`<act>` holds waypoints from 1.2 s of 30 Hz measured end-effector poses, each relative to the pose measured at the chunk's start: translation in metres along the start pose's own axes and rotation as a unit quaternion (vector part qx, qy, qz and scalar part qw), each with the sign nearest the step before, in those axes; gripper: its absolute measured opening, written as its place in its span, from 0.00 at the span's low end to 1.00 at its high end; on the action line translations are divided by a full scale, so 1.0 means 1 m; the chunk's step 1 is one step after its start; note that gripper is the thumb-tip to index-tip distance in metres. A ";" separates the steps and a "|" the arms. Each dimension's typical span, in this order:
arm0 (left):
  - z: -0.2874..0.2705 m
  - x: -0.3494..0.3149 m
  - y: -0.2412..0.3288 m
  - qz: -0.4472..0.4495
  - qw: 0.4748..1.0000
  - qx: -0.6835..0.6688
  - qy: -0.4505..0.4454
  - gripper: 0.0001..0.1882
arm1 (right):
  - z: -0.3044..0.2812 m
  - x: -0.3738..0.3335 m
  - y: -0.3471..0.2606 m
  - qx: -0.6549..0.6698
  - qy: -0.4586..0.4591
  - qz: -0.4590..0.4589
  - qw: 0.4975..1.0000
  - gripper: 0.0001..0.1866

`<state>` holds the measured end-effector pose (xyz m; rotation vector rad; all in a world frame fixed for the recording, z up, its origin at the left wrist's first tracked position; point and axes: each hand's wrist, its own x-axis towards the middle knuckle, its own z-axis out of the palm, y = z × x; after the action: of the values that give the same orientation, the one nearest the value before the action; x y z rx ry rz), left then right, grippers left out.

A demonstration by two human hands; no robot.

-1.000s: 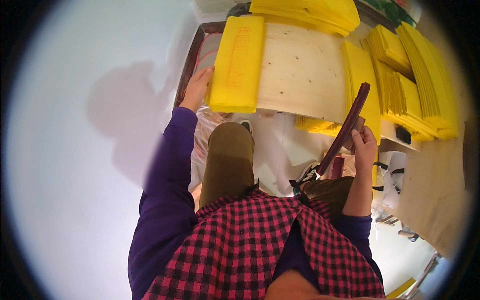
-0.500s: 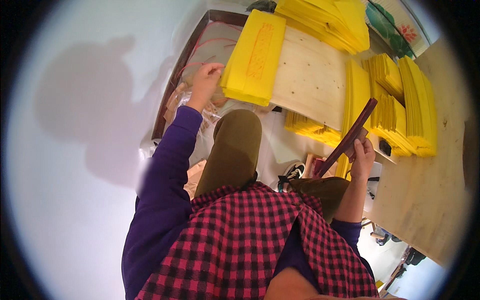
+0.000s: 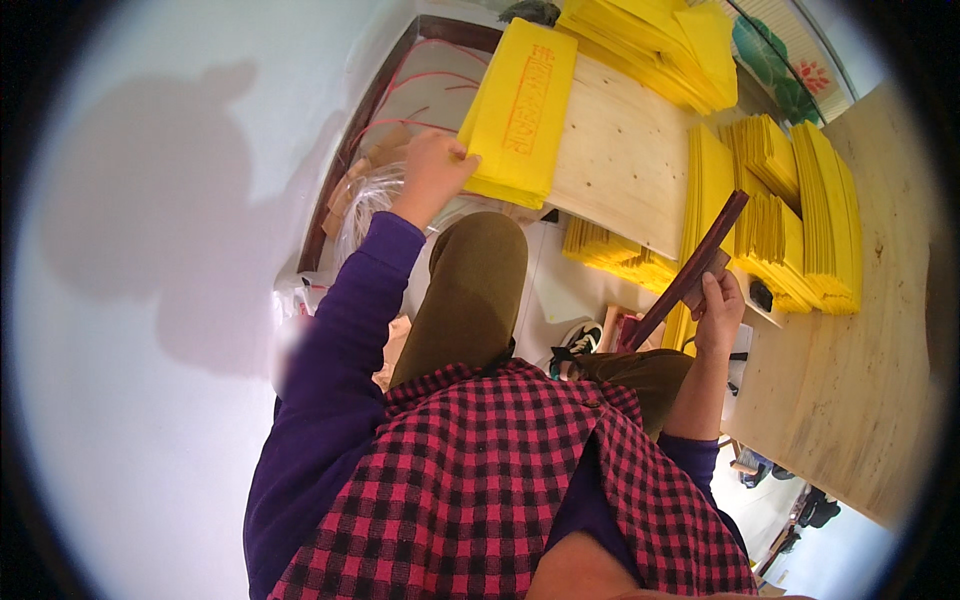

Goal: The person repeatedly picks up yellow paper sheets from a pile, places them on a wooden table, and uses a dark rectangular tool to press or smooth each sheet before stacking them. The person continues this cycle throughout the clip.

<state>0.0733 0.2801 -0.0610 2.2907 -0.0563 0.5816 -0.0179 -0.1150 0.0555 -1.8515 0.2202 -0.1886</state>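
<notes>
In my right hand (image 3: 720, 305) is a long dark-red bar-shaped stamp (image 3: 690, 270), gripped by its brown block handle and held slanting in the air over my right knee. Its underside is turned away from me. My left hand (image 3: 435, 172) is at the left edge of a stack of yellow paper (image 3: 520, 120), fingers and thumb closed on the edge of the paper. How many sheets they pinch is hidden. The top sheet bears a long red printed frame. This stack lies at the left end of a pale wooden board (image 3: 625, 150).
More yellow paper (image 3: 650, 50) is piled at the board's far side, with several stacks (image 3: 825, 220) on the right. Folded yellow bundles (image 3: 610, 245) sit beneath the board. Clear plastic bags (image 3: 375, 200) lie by the wall at left. A wooden panel (image 3: 850, 400) stands at right.
My left hand has moved right and slightly down onto the edge of the yellow paper. The stamp in my right hand has hardly moved.
</notes>
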 end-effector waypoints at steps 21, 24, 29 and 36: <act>0.002 0.015 -0.001 -0.124 0.978 -0.162 -0.031 0.10 | -0.005 -0.005 0.008 0.044 -0.012 -0.005 0.999 0.05; 0.004 0.015 -0.006 -0.132 0.977 -0.163 -0.037 0.10 | -0.005 -0.006 0.007 0.037 -0.016 0.005 0.999 0.05; 0.012 0.011 -0.016 -0.080 0.992 -0.102 0.000 0.10 | -0.004 -0.008 0.005 0.006 -0.005 -0.001 1.000 0.05; 0.017 0.012 -0.016 -0.126 0.980 -0.156 -0.001 0.12 | -0.005 -0.008 0.008 0.041 -0.006 0.007 0.999 0.05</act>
<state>0.0937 0.2818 -0.0771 1.9548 0.1315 0.4077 -0.0269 -0.1200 0.0486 -1.7686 0.2147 -0.1745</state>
